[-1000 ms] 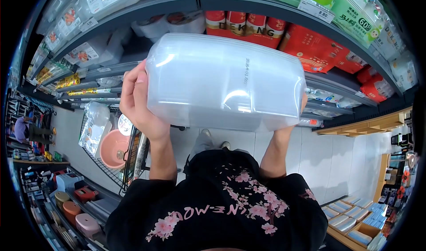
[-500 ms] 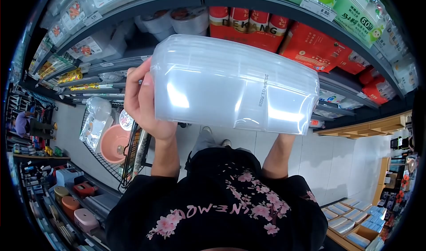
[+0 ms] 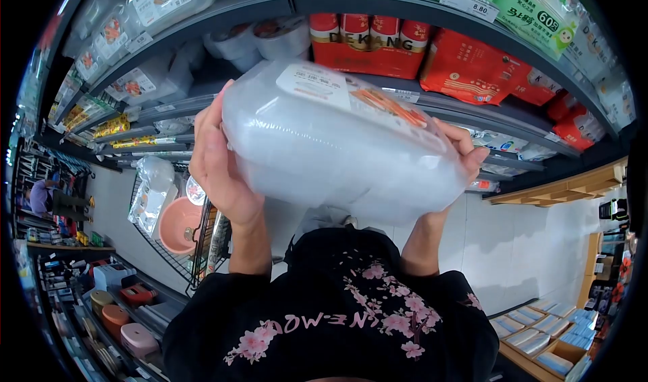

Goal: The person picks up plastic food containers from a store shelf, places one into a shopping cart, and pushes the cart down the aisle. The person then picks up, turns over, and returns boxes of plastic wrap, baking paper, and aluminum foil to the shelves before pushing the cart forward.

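Note:
Between both hands I hold a wrapped pack of clear plastic food containers (image 3: 331,146), with a white label showing orange food on its upper face. My left hand (image 3: 223,159) grips the left end, fingers closed along the side. At the right end my right hand (image 3: 459,146) has its fingers bent over the edge, while part of the palm is hidden behind the pack. The pack is tilted and somewhat blurred, in front of the shelf (image 3: 270,78).
Red DEKANG packs (image 3: 370,48) and round plastic tubs (image 3: 280,38) stand on the shelf ahead. To the left is a wire shopping cart (image 3: 169,257) with a pink basin (image 3: 181,225). A person (image 3: 42,196) is at far left. Wooden bins (image 3: 540,335) lie at lower right.
The pack has rotated so its labelled face now shows, where before its plain side with a printed date faced me. My right hand's fingers have come into view at the right end.

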### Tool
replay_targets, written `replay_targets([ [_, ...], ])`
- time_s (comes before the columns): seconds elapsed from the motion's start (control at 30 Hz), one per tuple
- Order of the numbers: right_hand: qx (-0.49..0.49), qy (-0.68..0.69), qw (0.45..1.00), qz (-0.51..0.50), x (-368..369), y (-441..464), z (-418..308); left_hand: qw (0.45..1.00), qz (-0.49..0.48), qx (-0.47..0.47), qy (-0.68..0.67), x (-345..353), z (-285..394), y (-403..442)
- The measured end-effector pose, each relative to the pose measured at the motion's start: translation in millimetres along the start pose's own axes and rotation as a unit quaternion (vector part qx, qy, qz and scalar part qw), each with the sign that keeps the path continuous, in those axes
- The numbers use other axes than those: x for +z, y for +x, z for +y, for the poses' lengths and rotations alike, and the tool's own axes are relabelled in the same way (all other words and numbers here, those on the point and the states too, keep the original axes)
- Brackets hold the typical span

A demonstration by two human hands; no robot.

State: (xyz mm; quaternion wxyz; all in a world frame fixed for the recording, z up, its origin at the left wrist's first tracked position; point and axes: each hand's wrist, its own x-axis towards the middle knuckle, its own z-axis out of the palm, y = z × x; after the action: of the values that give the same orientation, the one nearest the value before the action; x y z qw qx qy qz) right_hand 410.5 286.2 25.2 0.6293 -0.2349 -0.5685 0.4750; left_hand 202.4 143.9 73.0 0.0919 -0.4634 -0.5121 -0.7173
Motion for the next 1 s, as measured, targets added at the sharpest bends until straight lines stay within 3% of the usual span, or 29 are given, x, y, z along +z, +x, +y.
replay_targets([
  [0.07,-0.008,0.014,1.0,-0.008,-1.1,-1.1,4.0,0.98,0.021,-0.093,-0.176,7.3,5.9,-3.1],
  [0.27,-0.034,0.035,0.999,0.008,3.3,-1.7,4.0,0.981,0.001,-0.083,-0.177,8.9,3.7,-0.4],
  [0.37,-0.042,0.059,0.997,0.008,4.7,-6.0,1.4,0.971,0.032,-0.188,-0.143,13.2,6.4,-3.1],
  [0.53,-0.055,0.069,0.994,0.058,-1.6,-7.2,11.2,0.978,0.035,-0.168,-0.119,27.3,9.7,-2.6],
  [0.63,-0.043,0.08,0.995,0.038,-3.0,-7.1,6.8,0.982,0.032,-0.15,-0.107,27.8,6.5,-1.6],
  [0.77,-0.051,0.069,0.996,0.007,1.3,-5.6,4.6,0.981,0.029,-0.162,-0.106,31.1,13.5,-0.1],
  [1.0,-0.005,0.09,0.995,0.05,11.0,-0.5,-6.0,0.976,-0.001,-0.184,-0.117,33.4,13.4,-1.8],
])
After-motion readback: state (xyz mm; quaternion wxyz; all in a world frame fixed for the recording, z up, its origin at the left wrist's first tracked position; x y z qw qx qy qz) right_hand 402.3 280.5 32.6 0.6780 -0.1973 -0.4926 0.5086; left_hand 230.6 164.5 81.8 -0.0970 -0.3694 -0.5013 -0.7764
